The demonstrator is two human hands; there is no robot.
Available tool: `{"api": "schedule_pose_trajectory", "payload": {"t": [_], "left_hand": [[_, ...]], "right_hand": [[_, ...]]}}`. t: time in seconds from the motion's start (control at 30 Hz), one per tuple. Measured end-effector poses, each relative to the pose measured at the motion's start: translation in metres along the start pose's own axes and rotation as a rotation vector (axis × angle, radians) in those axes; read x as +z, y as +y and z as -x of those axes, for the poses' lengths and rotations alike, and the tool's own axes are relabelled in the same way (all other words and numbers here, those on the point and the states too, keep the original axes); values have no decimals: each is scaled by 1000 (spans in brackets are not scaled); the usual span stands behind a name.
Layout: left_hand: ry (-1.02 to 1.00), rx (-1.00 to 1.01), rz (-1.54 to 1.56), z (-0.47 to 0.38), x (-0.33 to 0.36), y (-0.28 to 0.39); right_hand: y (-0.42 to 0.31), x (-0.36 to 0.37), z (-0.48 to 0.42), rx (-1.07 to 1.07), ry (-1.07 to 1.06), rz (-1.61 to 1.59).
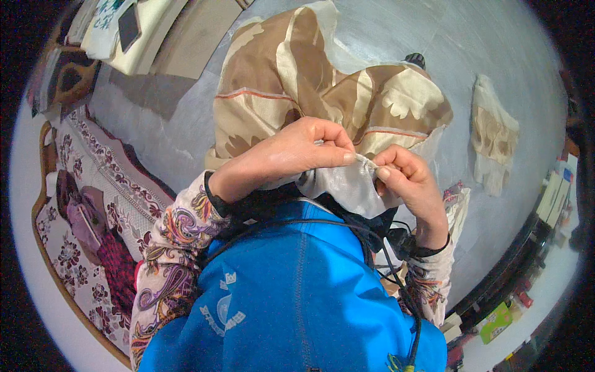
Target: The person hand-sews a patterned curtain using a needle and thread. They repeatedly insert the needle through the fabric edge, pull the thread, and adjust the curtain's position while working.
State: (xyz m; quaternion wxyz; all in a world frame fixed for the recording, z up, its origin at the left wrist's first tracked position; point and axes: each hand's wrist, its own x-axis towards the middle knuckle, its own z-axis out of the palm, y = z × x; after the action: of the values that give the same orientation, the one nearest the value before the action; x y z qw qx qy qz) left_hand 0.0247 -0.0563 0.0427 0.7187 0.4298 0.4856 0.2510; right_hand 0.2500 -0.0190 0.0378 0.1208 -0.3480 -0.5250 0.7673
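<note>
Across my lap lies a large patterned cloth (260,69) in brown and cream, with pale flower shapes and a thin reddish stripe. Its white sheer edge (346,183) hangs down below my fingers. My left hand (311,144) pinches this fabric edge between thumb and forefinger. Just to the right, my right hand (402,174) grips the same edge with thumb and fingertips. A short gathered, rolled stretch of the hem runs between the two pinches. Whether a needle or thread is held there cannot be made out.
A smaller piece of similar cloth (495,135) lies on the grey floor (465,46) at right. A flower-patterned sofa (69,251) with clothing on it is at left. A phone (129,28) rests on a pale surface at upper left. Black cables (395,265) run across my blue apron.
</note>
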Motion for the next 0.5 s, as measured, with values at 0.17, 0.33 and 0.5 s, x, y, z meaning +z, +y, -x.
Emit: {"api": "schedule_pose_trajectory", "payload": {"t": [0.17, 0.33, 0.5], "left_hand": [[62, -15, 131, 11, 10, 0], [141, -1, 57, 7, 18, -5], [242, 45, 131, -21, 39, -12]], "right_hand": [[-6, -9, 0, 30, -91, 61], [-1, -23, 0, 5, -142, 92], [3, -52, -6, 14, -137, 184]]}}
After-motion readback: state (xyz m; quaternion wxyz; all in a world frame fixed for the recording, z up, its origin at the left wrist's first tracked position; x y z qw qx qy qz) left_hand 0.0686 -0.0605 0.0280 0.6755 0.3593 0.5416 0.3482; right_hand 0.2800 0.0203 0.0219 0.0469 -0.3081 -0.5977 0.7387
